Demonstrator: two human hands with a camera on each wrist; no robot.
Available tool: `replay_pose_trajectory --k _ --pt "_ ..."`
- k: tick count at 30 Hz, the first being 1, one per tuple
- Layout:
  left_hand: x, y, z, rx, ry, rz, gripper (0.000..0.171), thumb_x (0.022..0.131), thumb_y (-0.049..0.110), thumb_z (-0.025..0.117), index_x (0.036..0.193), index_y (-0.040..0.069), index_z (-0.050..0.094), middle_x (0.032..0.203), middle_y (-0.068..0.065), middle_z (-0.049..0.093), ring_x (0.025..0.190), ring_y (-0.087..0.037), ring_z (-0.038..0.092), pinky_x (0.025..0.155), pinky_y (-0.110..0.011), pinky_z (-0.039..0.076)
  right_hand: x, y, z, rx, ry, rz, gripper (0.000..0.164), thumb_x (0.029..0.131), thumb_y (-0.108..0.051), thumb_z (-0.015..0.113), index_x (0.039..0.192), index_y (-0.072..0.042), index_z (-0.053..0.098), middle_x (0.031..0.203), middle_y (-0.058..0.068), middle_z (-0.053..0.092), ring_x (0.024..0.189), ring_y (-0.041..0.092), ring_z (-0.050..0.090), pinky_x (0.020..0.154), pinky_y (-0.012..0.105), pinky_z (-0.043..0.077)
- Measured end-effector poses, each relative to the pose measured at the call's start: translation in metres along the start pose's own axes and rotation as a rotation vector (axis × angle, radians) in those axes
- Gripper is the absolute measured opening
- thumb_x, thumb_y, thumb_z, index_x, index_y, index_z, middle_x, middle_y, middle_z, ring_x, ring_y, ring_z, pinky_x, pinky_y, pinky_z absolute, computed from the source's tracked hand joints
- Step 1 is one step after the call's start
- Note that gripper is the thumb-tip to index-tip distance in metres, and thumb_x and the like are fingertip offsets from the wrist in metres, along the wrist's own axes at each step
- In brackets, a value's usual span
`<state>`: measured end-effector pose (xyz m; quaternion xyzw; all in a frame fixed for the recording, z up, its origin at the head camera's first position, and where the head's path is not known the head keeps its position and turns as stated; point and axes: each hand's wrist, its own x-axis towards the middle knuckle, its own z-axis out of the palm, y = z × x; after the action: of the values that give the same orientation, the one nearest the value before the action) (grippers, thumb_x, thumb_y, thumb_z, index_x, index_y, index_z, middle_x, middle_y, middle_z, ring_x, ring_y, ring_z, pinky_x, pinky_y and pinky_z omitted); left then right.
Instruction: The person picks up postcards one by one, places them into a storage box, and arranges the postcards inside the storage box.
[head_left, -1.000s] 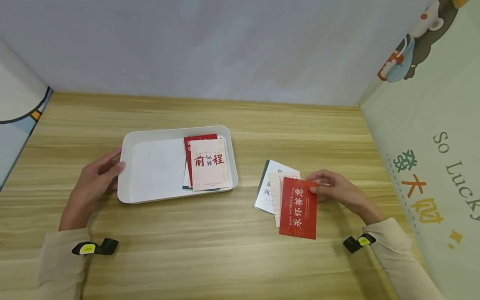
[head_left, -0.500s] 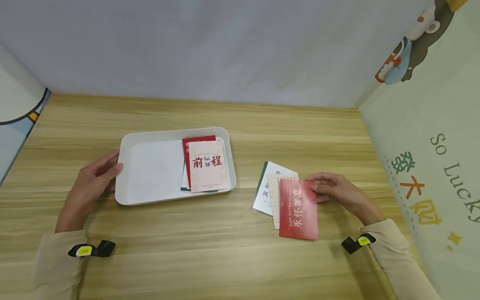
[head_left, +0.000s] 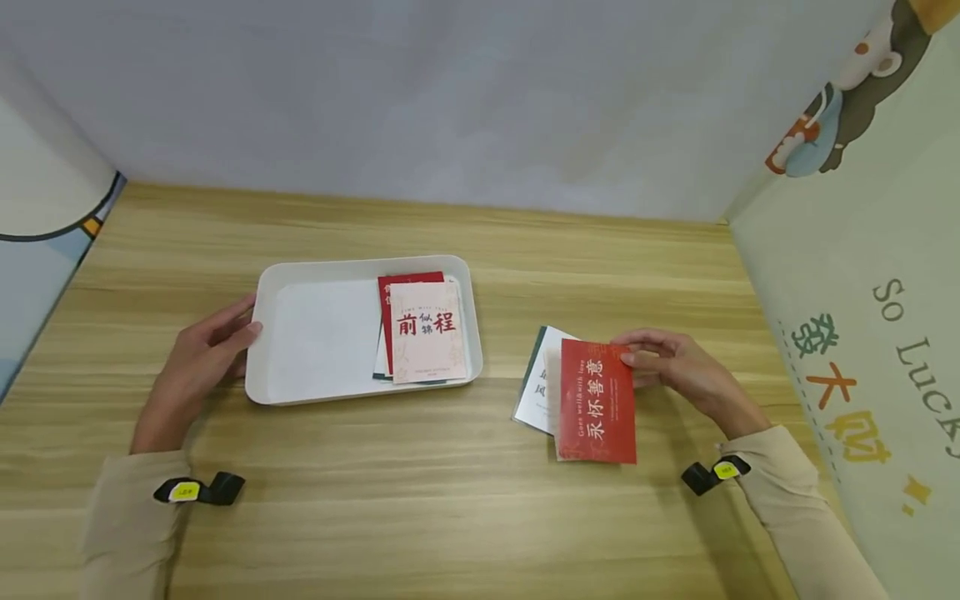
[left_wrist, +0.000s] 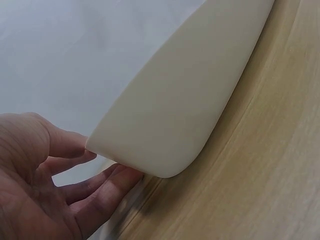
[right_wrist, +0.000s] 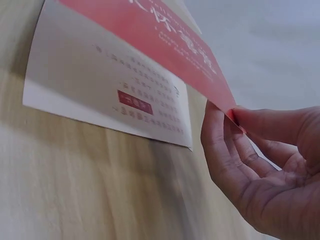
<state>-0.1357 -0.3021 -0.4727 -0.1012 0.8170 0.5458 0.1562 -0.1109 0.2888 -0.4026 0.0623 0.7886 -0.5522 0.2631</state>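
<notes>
At the left end of a white tray (head_left: pixel 315 342), my left hand (head_left: pixel 197 367) grips the wall, its thumb at the rim; the left wrist view shows fingers at the underside. My right hand (head_left: pixel 686 373) pinches the right edge of a red card (head_left: pixel 600 408) with white characters between thumb and fingers. That card is raised over a cream card (right_wrist: pixel 100 90), mostly covered in the head view. Under the cream one lies a white card (head_left: pixel 531 402) with a green edge. Inside the tray's right end, a pink card (head_left: pixel 429 350) overlaps a red card (head_left: pixel 386 312) and others beneath.
All this stands on a wood-grain table (head_left: pixel 420 492). A pale grey backdrop (head_left: pixel 420 100) rises at the back, and a printed green panel (head_left: pixel 885 275) borders the right side. Black straps with small devices sit on both wrists.
The red card in my right hand has lifted slightly off the cream card and shifted a little toward the back. My left hand keeps its grip on the tray; the head view has shifted slightly.
</notes>
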Motion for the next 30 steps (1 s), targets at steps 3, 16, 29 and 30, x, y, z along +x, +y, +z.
replay_pose_trajectory --k 3,16,29,30 --pt "-0.001 0.001 0.001 -0.003 0.006 -0.001 0.065 0.109 0.043 0.054 0.165 0.021 0.030 0.164 -0.028 0.035 0.108 -0.008 0.049 0.073 -0.014 0.053 0.004 -0.002 0.006 0.004 -0.025 -0.005 0.041 0.104 -0.012 0.066 0.138 0.007 0.057 0.116 0.000 0.071 0.099 0.016 0.072 0.086 0.036 0.062" --pt "0.000 0.007 0.002 -0.020 0.012 0.058 0.061 0.110 0.034 0.053 0.165 0.017 0.032 0.158 -0.029 0.041 0.103 -0.005 0.051 0.071 -0.014 0.054 0.024 -0.045 0.027 -0.060 -0.018 -0.056 0.041 0.105 -0.012 0.063 0.141 0.006 0.054 0.121 0.000 0.064 0.101 0.011 0.068 0.087 0.032 0.061" --pt "-0.003 0.004 0.001 -0.049 0.008 0.078 0.059 0.111 0.028 0.053 0.165 0.014 0.032 0.159 -0.031 0.041 0.097 0.003 0.054 0.071 -0.015 0.055 0.064 -0.096 0.066 0.000 0.012 -0.144 0.038 0.106 -0.007 0.060 0.142 0.003 0.054 0.124 0.005 0.060 0.102 0.014 0.065 0.088 0.030 0.061" --pt "-0.004 0.003 0.001 -0.061 0.010 0.081 0.059 0.111 0.027 0.053 0.165 0.014 0.032 0.158 -0.031 0.042 0.095 0.004 0.055 0.070 -0.015 0.055 0.069 -0.098 0.070 0.008 0.009 -0.151 0.038 0.106 -0.007 0.060 0.142 0.003 0.054 0.124 0.005 0.060 0.102 0.014 0.065 0.088 0.030 0.061"
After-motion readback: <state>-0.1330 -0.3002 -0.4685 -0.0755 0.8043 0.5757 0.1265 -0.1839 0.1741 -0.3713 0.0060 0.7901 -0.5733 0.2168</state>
